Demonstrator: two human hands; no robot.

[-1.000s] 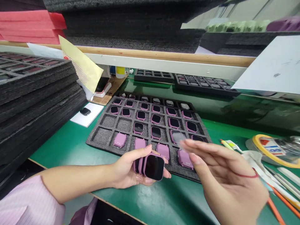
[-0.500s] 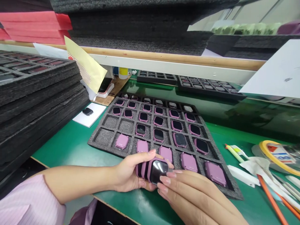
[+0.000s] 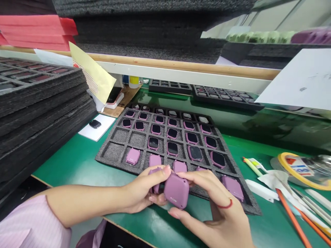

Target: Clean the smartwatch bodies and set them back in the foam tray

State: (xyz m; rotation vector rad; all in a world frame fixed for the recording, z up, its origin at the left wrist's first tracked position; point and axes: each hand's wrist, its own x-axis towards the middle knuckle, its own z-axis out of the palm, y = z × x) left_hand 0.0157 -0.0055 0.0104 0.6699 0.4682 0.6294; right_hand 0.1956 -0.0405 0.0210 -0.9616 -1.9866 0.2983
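My left hand [image 3: 144, 191] is closed around purple smartwatch cases, partly hidden by its fingers and thumb. In front of them a purple smartwatch case [image 3: 177, 190] shows its plain back with small lettering. The index finger and thumb of my right hand [image 3: 219, 206] grip that case at its top and bottom edges. A red ring circles one right finger. Beyond both hands lies a black foam tray [image 3: 111, 153] of square compartments. Purple cases with dark screens fill its middle rows, and cases such as the purple case [image 3: 133, 156] lie back up in the nearest row.
Tall stacked foam trays [image 3: 43, 110] stand at left. A dark watch body [image 3: 94, 124] rests on a white pad [image 3: 103, 132]. At right are a tape roll [image 3: 287, 168], orange sticks [image 3: 289, 213] and a crumpled tissue [image 3: 275, 179]. A shelf edge [image 3: 181, 67] crosses above the bench.
The front case has turned from its dark screen to its purple back. My right hand has changed from fingers laid over it to a thumb-and-finger grip. The view has shifted slightly.
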